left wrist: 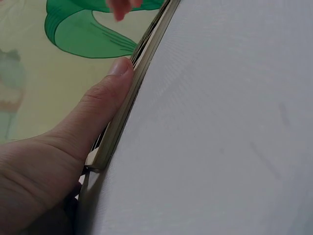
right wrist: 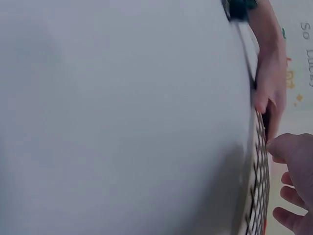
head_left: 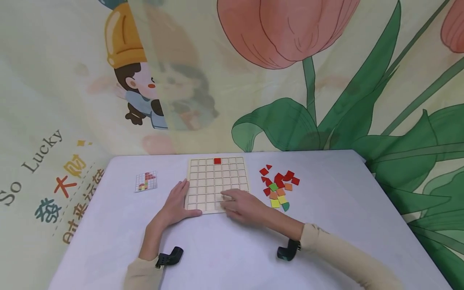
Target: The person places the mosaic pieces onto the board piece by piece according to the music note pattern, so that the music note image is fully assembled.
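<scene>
Beige sleeves lead to a straight-fingered left hand touching the grid board and a right hand over it, grip unclear; coloured tiles lie nearby.

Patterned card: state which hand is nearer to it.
Left. The left hand is right of the card, touching the board; the right hand is farther right, over the board's right part.

Head camera looking forward and down from farthest off, above white cloth-covered table, facing cream backdrop printed with tulips. Left-wrist camera looking from close in, along pale wooden grid board, picture tilting. Right-wrist camera, also close, turning sideways, facing left hand. All views sharing board.
</scene>
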Tool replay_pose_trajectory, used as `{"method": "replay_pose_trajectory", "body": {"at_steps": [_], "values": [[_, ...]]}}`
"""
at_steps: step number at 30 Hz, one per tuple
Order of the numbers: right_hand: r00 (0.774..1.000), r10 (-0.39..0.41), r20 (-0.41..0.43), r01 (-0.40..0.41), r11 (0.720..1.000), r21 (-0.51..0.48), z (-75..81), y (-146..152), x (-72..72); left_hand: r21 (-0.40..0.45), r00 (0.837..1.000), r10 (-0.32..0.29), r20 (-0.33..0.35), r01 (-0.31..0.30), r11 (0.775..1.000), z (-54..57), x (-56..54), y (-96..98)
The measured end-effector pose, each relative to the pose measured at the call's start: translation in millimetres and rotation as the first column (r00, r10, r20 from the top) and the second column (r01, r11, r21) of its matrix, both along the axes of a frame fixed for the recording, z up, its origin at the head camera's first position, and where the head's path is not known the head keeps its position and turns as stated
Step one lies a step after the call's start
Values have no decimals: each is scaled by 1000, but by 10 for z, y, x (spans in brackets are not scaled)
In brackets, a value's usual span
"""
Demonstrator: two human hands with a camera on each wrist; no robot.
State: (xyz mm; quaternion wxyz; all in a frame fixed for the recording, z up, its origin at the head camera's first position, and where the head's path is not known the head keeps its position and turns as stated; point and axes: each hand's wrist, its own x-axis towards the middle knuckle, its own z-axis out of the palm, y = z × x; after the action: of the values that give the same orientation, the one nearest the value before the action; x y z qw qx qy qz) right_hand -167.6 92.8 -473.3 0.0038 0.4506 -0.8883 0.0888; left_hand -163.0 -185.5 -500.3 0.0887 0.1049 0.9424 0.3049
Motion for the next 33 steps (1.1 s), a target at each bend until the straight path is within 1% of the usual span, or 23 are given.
{"method": "replay_pose_trajectory", "body": {"at_steps": [3, 6, 12, 16, 18, 21, 23, 26, 30, 33], "values": [[1000, 9, 14, -10, 1000, 23, -15, 230, 226, 6, 1000, 6, -2, -6, 1000, 6, 8, 24], [1000, -7, 18, 6, 1000, 23, -30, 387, 348, 0, 1000, 6, -5, -6, 1000, 20, 15, -5], [999, -47, -8, 48, 998, 29, -30, 678, 434, -4, 1000, -2, -15, 2, 1000, 17, 31, -16], [997, -71, -36, 73, 994, 78, -33, 915, 461, 2, 1000, -11, -18, 11, 1000, 21, 40, 9], [996, -70, -55, 76, 991, 109, -18, 1035, 461, 2, 1000, -9, -24, 9, 1000, 27, 37, 18], [994, -75, -82, 86, 986, 141, 46, 1214, 407, 1, 1000, -5, -29, 5, 1000, 19, 28, 32], [990, -100, -96, 113, 983, 143, 94, 1313, 347, 4, 1000, -2, -21, 2, 1000, 19, 27, 28], [978, -173, -112, 189, 971, 145, 165, 1445, 216, 7, 1000, 1, -11, -1, 1000, 14, 20, 22], [955, -278, -104, 291, 946, 141, 248, 1597, 21, 11, 1000, 1, -18, -1, 1000, 0, 17, 21], [935, -345, -84, 353, 928, 122, 267, 1705, -103, 12, 1000, 0, -17, 0, 1000, -15, 22, 20]]}}
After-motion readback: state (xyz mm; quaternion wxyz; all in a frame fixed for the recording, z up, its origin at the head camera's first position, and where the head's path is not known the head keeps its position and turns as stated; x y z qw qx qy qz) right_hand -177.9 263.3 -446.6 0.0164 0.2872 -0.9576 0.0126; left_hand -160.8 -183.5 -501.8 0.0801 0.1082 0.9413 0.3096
